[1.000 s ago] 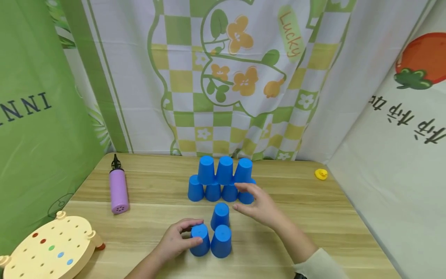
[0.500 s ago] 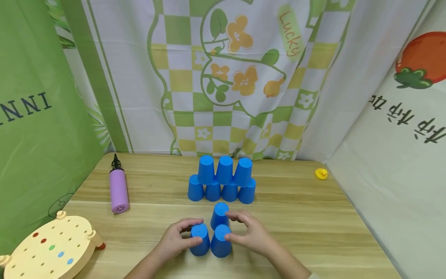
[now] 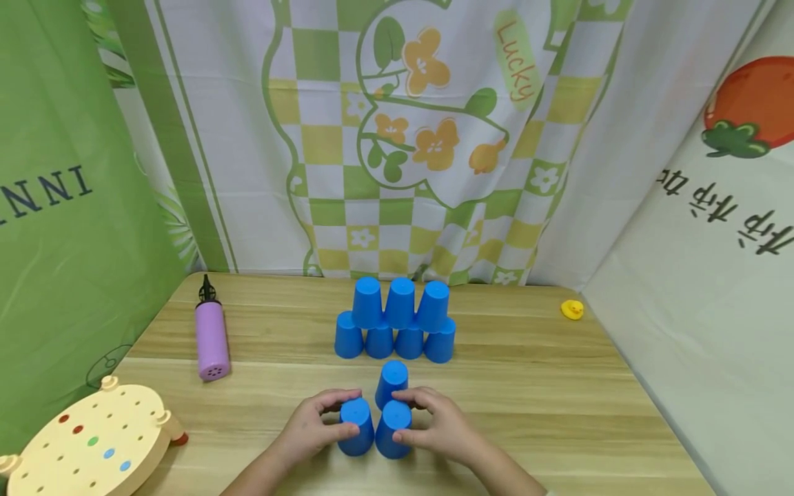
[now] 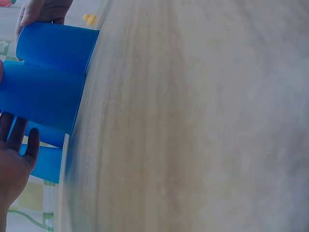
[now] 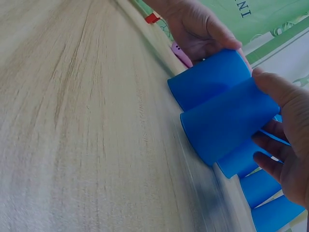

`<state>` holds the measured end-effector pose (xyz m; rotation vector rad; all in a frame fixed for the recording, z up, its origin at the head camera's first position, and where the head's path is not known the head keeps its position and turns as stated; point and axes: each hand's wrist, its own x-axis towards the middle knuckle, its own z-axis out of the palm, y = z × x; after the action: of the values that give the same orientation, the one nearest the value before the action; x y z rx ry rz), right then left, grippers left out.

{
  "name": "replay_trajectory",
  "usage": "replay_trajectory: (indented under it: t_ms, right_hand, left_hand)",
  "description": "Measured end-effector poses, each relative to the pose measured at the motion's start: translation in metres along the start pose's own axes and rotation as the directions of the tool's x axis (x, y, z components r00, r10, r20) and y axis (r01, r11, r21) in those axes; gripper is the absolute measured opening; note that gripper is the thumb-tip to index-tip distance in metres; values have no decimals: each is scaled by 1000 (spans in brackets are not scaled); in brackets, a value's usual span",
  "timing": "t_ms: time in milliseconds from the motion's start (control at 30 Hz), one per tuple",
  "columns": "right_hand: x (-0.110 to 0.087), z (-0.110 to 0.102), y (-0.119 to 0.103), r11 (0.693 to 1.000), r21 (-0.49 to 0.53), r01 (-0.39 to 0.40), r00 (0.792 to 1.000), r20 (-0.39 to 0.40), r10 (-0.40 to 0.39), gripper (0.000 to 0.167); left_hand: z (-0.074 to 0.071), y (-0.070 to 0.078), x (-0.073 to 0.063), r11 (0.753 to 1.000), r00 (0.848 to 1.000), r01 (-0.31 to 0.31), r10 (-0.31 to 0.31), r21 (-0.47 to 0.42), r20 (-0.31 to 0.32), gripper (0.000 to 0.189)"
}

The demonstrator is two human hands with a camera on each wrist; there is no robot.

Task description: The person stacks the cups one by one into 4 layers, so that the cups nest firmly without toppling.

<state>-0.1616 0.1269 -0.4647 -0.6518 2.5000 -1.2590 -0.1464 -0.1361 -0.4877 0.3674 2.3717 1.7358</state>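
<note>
Two upside-down blue cups stand side by side at the front middle of the table. My left hand (image 3: 313,424) grips the left cup (image 3: 357,437), thumb on its near side and fingers behind. The right cup (image 3: 386,437) is held by my right hand (image 3: 443,427) in the same way, its thumb low on the wall in the right wrist view. Just behind them, a third blue cup (image 3: 391,382) stands upside down, partly covered by the right cup. Farther back, three cups (image 3: 400,303) rest on a lower row of several cups (image 3: 378,342).
A purple hand pump (image 3: 212,341) stands at the table's left. In the front left corner is a cream pegboard (image 3: 74,441) with short legs and coloured dots. A yellow rubber duck (image 3: 572,309) sits at the back right. Printed curtains (image 3: 248,138) border the table (image 3: 527,358).
My right hand has come down from beside the back stack and taken hold of the right front cup. The left hand stays on its cup, and the cups stand where they were.
</note>
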Motion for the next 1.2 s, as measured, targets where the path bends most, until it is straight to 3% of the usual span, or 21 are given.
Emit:
replay_trajectory:
  t_ms: [267,500,733,967,1200]
  right_hand:
    - [-1,0,-1,1000,10,-6,1000,21,6,56]
    - [-6,-14,-7,999,-24,37,999,-4,-37,55]
    - [-11,-47,-24,991,-69,115,993,-25,-117,54]
    - [-4,-84,-41,974,-123,190,973,-112,-204,52]
    - [15,-116,-57,979,-149,138,969,-183,-165,55]
  left_hand:
    - [-2,3,-1,1000,999,21,-22,12,31,60]
    - [-7,14,-1,999,999,34,-34,-23,-4,58]
    - [-22,47,5,1000,999,-30,29,-5,-42,56]
    - [-38,88,26,997,995,-69,70,17,-74,55]
    - [-51,122,57,992,987,-129,130,19,-90,55]
